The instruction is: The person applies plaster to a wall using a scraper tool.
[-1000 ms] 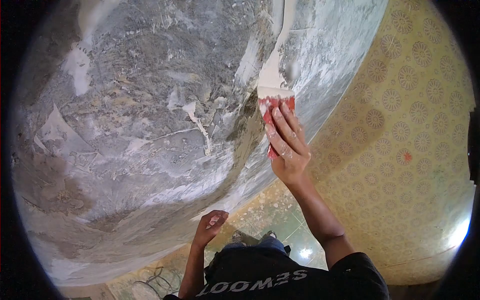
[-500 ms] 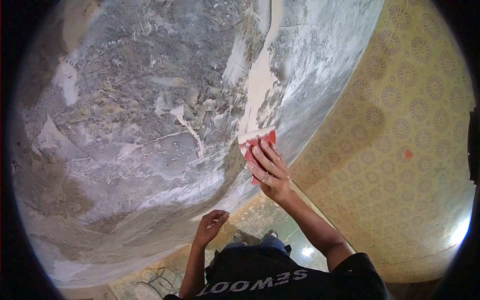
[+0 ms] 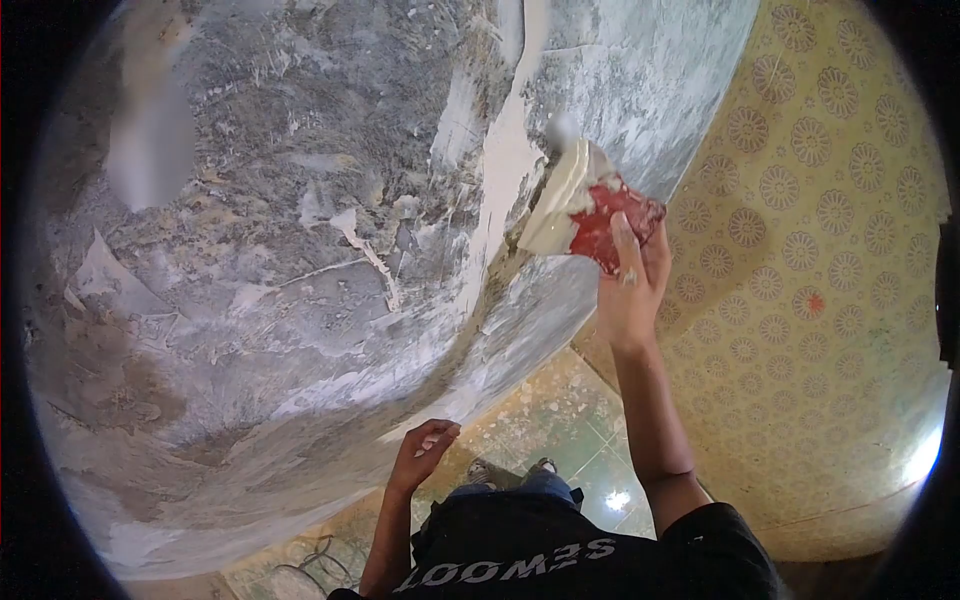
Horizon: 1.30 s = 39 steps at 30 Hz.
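We face a big, patchy grey wall (image 3: 250, 215), with a yellow flower-patterned wall (image 3: 800, 350) to its right, a green tiled floor (image 3: 560, 405) below and a long pale filler streak (image 3: 507, 165) running down the grey. Just right of that streak is our red scraper (image 3: 612, 225), cream filler along its blade, pinched in our right hand (image 3: 632, 290). Our left hand (image 3: 424, 455) hangs low, loosely curled; we cannot tell whether it holds anything.

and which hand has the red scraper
The right hand: it grips the red scraper by the grey wall, whereas the left hand is lower, without one.
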### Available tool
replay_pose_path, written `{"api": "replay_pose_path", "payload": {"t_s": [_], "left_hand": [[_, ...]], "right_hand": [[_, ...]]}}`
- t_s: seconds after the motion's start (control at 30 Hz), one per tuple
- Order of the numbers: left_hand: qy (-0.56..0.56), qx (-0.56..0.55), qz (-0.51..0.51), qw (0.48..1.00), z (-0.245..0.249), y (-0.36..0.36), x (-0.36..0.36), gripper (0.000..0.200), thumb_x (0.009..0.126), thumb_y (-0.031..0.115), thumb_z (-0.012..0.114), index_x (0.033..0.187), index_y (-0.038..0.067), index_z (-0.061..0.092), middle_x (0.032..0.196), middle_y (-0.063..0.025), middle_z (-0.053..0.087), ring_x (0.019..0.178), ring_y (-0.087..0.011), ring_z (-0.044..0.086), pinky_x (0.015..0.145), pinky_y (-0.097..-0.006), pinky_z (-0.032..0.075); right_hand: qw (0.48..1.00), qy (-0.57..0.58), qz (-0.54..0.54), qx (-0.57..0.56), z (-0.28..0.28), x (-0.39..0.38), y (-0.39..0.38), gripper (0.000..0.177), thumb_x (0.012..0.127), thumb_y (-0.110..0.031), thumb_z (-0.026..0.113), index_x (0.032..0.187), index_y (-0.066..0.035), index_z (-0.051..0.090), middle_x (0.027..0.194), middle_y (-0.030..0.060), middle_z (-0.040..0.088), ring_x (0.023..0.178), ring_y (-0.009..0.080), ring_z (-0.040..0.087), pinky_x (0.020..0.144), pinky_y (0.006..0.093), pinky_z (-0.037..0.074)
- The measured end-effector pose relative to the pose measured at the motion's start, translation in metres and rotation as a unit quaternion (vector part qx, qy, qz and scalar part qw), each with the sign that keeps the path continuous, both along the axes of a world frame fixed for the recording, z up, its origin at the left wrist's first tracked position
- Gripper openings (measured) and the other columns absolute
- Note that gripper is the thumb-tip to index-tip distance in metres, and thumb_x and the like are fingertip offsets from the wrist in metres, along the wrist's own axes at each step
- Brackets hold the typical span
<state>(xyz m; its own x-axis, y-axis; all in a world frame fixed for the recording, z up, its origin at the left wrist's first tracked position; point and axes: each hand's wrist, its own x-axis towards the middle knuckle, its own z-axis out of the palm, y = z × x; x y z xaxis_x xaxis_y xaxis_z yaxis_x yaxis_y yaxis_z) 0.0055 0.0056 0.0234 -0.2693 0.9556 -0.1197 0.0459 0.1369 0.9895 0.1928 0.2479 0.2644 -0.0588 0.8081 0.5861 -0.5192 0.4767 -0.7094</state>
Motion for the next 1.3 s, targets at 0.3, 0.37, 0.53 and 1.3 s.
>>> {"api": "replay_pose_path", "payload": {"t_s": [0.3, 0.37, 0.53, 1.3], "left_hand": [[-0.011, 0.002, 0.02, 1.0, -0.007, -0.009, -0.003, 0.021, 0.096, 0.022, 0.07, 0.106, 0.003, 0.07, 0.093, 0.0019, 0.069, 0.089, -0.0076, 0.059, 0.077, -0.0256, 0.046], [-0.033, 0.006, 0.013, 0.999, -0.016, -0.01, -0.005, 0.019, 0.096, 0.018, 0.069, 0.108, 0.003, 0.069, 0.095, 0.002, 0.069, 0.091, -0.0078, 0.06, 0.078, -0.0256, 0.046], [-0.029, 0.032, -0.004, 0.999, -0.009, -0.009, -0.005, 0.019, 0.096, 0.017, 0.069, 0.109, 0.003, 0.069, 0.095, 0.0017, 0.068, 0.091, -0.0079, 0.06, 0.078, -0.025, 0.046], [-0.028, 0.017, 0.016, 0.999, -0.013, -0.015, -0.005, 0.019, 0.098, 0.018, 0.066, 0.106, 0.002, 0.07, 0.096, -0.0031, 0.071, 0.092, -0.0139, 0.063, 0.082, -0.0313, 0.049]], "right_hand": [[0.992, 0.062, 0.105, -0.033, 0.012, -0.01, 0.006, 0.027, 0.101, -0.006, 0.057, 0.127, -0.001, 0.054, 0.12, 0.0074, 0.065, 0.11, 0.0151, 0.062, 0.096, 0.0329, 0.049], [0.993, 0.045, 0.105, -0.013, 0.013, -0.01, 0.007, 0.025, 0.101, -0.006, 0.057, 0.125, -0.001, 0.055, 0.12, 0.0074, 0.066, 0.109, 0.0147, 0.062, 0.097, 0.0328, 0.048], [0.996, 0.007, 0.087, 0.015, 0.02, -0.008, 0.003, 0.025, 0.101, -0.005, 0.057, 0.125, -0.001, 0.055, 0.12, 0.0081, 0.066, 0.109, 0.0145, 0.062, 0.095, 0.0325, 0.05], [0.871, -0.259, -0.206, 0.362, 0.007, -0.014, -0.037, 0.044, 0.089, 0.009, 0.058, 0.131, -0.002, 0.063, 0.132, 0.0196, 0.064, 0.124, 0.0382, 0.061, 0.1, 0.0416, 0.05]]}}
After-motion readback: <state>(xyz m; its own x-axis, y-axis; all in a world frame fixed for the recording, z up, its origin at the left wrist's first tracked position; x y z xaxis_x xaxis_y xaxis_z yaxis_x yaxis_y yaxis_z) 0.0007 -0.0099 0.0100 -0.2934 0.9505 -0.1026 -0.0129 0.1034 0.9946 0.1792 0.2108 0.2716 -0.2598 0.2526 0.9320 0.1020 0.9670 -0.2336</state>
